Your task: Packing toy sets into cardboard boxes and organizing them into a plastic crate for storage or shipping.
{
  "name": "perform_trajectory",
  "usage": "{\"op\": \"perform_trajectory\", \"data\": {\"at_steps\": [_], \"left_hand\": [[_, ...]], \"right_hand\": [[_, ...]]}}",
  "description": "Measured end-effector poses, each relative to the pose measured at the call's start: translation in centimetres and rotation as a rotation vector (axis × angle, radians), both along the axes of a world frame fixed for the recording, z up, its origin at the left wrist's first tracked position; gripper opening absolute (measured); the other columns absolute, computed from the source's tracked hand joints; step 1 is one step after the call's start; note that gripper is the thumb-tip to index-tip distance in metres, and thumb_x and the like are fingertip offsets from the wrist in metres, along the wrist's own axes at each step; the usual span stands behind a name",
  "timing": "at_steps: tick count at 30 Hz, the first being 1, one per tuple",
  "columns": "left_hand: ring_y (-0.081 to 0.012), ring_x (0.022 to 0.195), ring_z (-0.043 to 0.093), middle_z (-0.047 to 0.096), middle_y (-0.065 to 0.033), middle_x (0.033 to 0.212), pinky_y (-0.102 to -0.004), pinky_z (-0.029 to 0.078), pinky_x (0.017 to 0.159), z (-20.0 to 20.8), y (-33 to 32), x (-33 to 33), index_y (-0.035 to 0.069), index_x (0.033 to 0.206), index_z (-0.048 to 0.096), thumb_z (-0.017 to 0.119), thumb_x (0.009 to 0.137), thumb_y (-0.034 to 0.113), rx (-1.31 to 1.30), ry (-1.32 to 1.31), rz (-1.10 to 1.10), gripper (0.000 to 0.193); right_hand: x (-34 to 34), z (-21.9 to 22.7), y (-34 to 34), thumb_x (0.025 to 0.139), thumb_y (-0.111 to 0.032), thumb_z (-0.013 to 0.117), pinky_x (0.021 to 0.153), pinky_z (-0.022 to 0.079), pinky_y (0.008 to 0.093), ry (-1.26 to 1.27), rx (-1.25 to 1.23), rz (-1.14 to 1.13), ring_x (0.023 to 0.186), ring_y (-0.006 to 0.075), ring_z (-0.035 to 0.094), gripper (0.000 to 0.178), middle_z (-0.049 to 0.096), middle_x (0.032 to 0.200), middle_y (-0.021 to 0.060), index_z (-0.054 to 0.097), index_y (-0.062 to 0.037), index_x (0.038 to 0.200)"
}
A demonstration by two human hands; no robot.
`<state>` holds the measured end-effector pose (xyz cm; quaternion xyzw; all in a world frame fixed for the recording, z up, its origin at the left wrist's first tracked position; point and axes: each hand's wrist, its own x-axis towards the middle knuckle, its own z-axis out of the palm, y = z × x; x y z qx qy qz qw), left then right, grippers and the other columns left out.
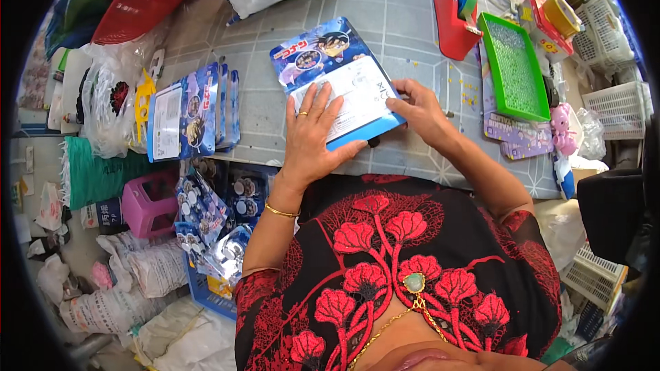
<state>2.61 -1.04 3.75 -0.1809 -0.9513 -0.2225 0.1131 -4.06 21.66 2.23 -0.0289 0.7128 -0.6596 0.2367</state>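
Blue-and-white printed card [350,71] lies flat, slightly askew, on the grey tabletop [258,106], nr the person's side. L grip [311,129]: palm down, fingers spread over the card's white panel, thumb out by the near edge; it presses rather than pinches. R grip [424,114] is at the card's R edge, thumb on the face nr the corner, other fingers curled alongside; can't tell for sure if it pinches, as the underside's hidden.

Handling, going by looks: prob. light, thin & fairly stiff, w/ a smooth glossy face, so it'd slide easily & might slip under dry fingertips. Not fragile as such, but corners could crease & the print could scuff if dragged. Best hold: both side edges, or thumb on top w/ fingers beneath at one side; a flat palm's OK for steadying, less so for lifting. A lone corner's a poor choice, since it could bend.

Similar cards [198,114] sit in overlapping piles to the L; more blue packs [199,203] are in the blue crate [206,300] below. Red tape dispenser [450,34] & green tray [529,114] are off to the R, apart from both.
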Motion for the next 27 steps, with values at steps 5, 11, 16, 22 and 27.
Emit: {"op": "perform_trajectory", "data": {"at_steps": [5, 11, 16, 22, 27], "left_hand": [[-0.034, 0.134, 0.029, 0.038, -0.0191, 0.141, -0.0553, 0.009, 0.109, 0.6, -0.2, -0.2, 0.002, 0.123, 0.053, 0.067, 0.069, 0.058, 0.001, -0.064, -0.034, 0.079], [-0.0324, 0.115, 0.049, 0.053, -0.0174, 0.121, -0.0386, 0.037, 0.098, -0.7, -1.5, -1.3, 0.0, 0.116, 0.053, 0.069, 0.08, 0.018, 0.434, 0.143, 0.31, 0.044], [-0.0222, 0.113, 0.046, 0.051, -0.0129, 0.121, -0.0329, 0.033, 0.1, -3.4, -2.7, -2.0, -0.003, 0.122, 0.048, 0.063, 0.086, 0.018, 0.875, 0.022, 0.537, 0.044], [-0.0208, 0.111, 0.047, 0.052, -0.0119, 0.118, -0.0317, 0.033, 0.099, -4.6, -3.2, -2.1, -0.003, 0.119, 0.051, 0.062, 0.086, 0.016, 0.882, 0.026, 0.53, 0.04], [-0.0205, 0.109, 0.049, 0.053, -0.011, 0.116, -0.0315, 0.035, 0.097, -4.4, -3.0, -2.1, -0.003, 0.116, 0.053, 0.062, 0.087, 0.016, 0.891, 0.002, 0.511, 0.036]], "right_hand": [[-0.8, -1.0, 0.8, 0.093, -0.028, 0.053, 0.059, 0.04, 0.0184, -0.173, -0.189, 0.01, 0.072, 0.0056, 0.051, 0.037, 0.058, 0.088, -0.0003, 0.053, 0.0, 0.118], [-3.0, 0.1, 0.8, 0.093, -0.027, 0.052, 0.06, 0.041, 0.0232, 0.082, 0.048, -0.011, 0.071, 0.006, 0.05, 0.032, 0.059, 0.086, 0.0002, 0.057, -0.0031, 0.113], [-4.4, 2.3, 4.3, 0.081, -0.004, 0.062, 0.059, 0.048, 0.0281, 0.903, 0.362, -0.22, 0.066, 0.0181, 0.059, 0.022, 0.06, 0.089, 0.01, 0.058, -0.0035, 0.102], [-7.0, 4.5, 11.4, 0.081, -0.019, 0.065, 0.067, 0.048, 0.0316, 0.909, 0.768, -0.462, 0.071, 0.0178, 0.059, 0.027, 0.06, 0.094, 0.0088, 0.06, -0.0041, 0.103], [-11.4, 3.5, 14.5, 0.083, -0.039, 0.062, 0.055, 0.043, 0.0316, 0.499, 0.588, -0.327, 0.061, 0.0149, 0.054, 0.04, 0.057, 0.065, 0.0055, 0.068, -0.0014, 0.096]]}}
